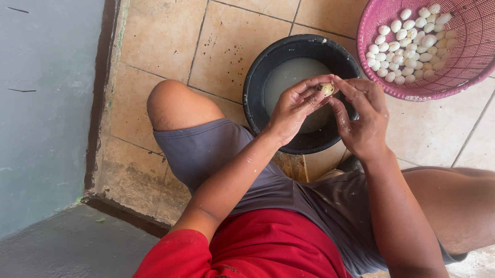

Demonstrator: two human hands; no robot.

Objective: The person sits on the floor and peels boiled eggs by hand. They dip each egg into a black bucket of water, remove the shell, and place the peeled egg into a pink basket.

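Floor [166, 30]: tan tiles with dark grout, stained in places; a grey wall [22, 101] runs along the left side.
Person: seated low with knees spread, in grey shorts [291, 193] and a red shirt [265, 259], both forearms reaching forward over the gap between the knees.
Basket [489, 36]: pink plastic weave, tilted, standing on the floor at upper right, touching or just beside the tub.
Tub [257, 78]: round and black, on the floor between the knees, holding cloudy water; the hands hang right over it.
Peeled eggs [410, 43]: a heap of small white ones in the lower left part of the basket.
Left hand [291, 110]: fingers curled together, thumb and fingertips pinched on the egg from the left.
Right hand [365, 118]: fingers bent inward, their tips meeting the egg from the right, clamped on it with the other hand.
Egg [326, 89]: small, pale and speckled, held between the fingertips of both hands above the water, well clear of the basket.
Step in hand: by my reading, shell is being picked off this one egg over the tub; how much shell is left is too small to tell.
Next move calls for: light thumbnail work around the egg without crushing it, then a short reach up and right to the basket.
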